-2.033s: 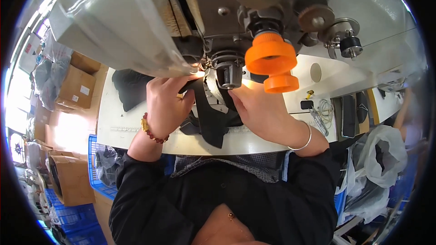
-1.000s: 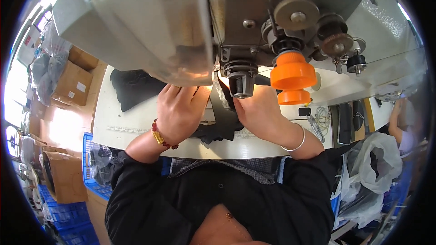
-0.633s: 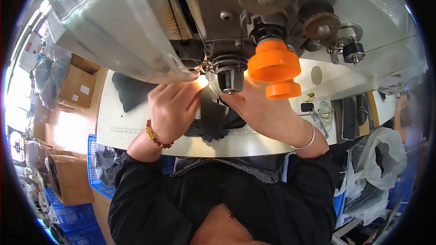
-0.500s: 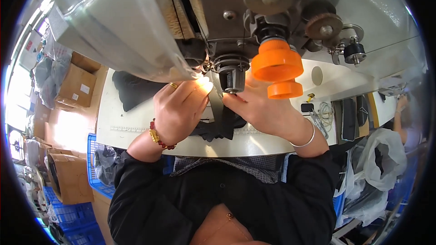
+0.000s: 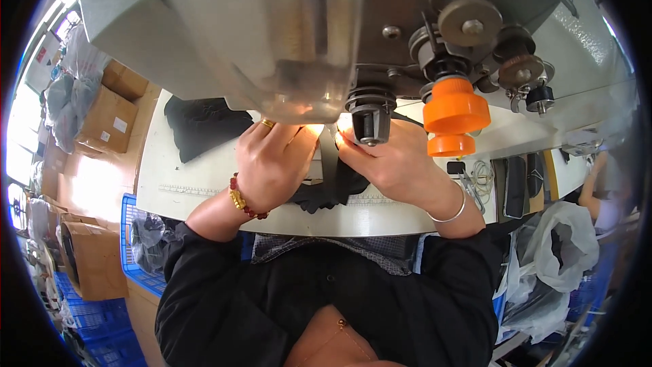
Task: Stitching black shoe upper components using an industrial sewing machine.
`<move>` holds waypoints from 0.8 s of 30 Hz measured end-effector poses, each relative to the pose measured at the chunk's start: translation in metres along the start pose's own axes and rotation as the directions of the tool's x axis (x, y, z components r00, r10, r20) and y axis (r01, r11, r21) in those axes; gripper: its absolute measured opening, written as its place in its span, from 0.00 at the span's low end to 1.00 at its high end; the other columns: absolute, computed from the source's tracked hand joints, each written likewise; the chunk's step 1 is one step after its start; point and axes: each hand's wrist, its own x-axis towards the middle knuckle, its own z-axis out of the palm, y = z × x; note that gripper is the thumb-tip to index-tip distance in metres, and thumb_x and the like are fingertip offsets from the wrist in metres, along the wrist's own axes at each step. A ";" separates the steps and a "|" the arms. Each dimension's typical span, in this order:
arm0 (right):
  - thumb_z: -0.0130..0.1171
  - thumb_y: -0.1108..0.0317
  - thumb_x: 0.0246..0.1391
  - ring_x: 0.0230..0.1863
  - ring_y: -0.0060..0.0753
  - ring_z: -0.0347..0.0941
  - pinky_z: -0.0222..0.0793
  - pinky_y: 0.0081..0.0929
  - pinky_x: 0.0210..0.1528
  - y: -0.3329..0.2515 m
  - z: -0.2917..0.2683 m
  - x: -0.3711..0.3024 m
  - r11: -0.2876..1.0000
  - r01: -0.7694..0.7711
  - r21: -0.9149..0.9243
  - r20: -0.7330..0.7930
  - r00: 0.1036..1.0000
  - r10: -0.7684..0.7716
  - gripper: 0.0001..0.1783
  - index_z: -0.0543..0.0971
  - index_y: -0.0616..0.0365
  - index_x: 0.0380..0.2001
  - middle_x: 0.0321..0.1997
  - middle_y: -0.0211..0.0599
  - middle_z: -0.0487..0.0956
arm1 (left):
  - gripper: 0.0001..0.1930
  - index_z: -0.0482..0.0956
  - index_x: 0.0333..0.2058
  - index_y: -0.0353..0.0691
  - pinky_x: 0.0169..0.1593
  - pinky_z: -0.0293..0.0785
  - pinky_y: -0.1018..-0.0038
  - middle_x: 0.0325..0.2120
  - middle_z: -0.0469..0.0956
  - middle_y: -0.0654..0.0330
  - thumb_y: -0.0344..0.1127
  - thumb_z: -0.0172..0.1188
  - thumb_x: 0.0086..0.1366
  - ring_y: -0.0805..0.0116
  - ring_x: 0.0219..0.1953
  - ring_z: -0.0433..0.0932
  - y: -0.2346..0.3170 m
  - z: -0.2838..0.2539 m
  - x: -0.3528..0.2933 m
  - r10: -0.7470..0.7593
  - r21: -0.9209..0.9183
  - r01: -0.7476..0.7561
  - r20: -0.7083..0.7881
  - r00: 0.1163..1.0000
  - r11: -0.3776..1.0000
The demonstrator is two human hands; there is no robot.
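Note:
A piece of black fabric (image 5: 331, 180) with a folded strip lies on the pale table between my hands, under the head of a sewing machine (image 5: 380, 20). My left hand (image 5: 275, 163), closed, grips the fabric's left side, its fingertips lit brightly by the machine lamp. On the other side my right hand (image 5: 397, 166) pinches the fabric between thumb and fingers, partly behind a dark metal tension knob (image 5: 370, 119). The needle area is hidden behind the clear plastic guard (image 5: 292, 61).
More black fabric (image 5: 204, 126) lies at the table's left. Orange plastic caps (image 5: 456, 112) hang from the machine at right. Scissors (image 5: 468, 180) and a coil of cord (image 5: 482, 180) lie beyond my right wrist. A blue crate (image 5: 129, 245) and cardboard boxes (image 5: 105, 122) stand left.
My view has shifted, so the machine head appears farther right and its clear guard covers more of the sewing area. Both hands stay on the fabric in nearly the same place.

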 end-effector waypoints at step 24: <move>0.65 0.71 0.35 0.27 0.31 0.74 0.68 0.29 0.25 0.004 0.021 -0.009 0.996 -0.032 -0.082 0.012 0.999 0.034 0.15 0.84 0.56 0.33 0.30 0.27 0.76 | 0.12 0.80 0.31 0.35 0.29 0.73 0.69 0.40 0.78 0.55 0.24 0.62 0.43 0.60 0.30 0.77 -0.003 0.009 -0.006 -0.058 0.017 0.059 -0.034 0.998 0.998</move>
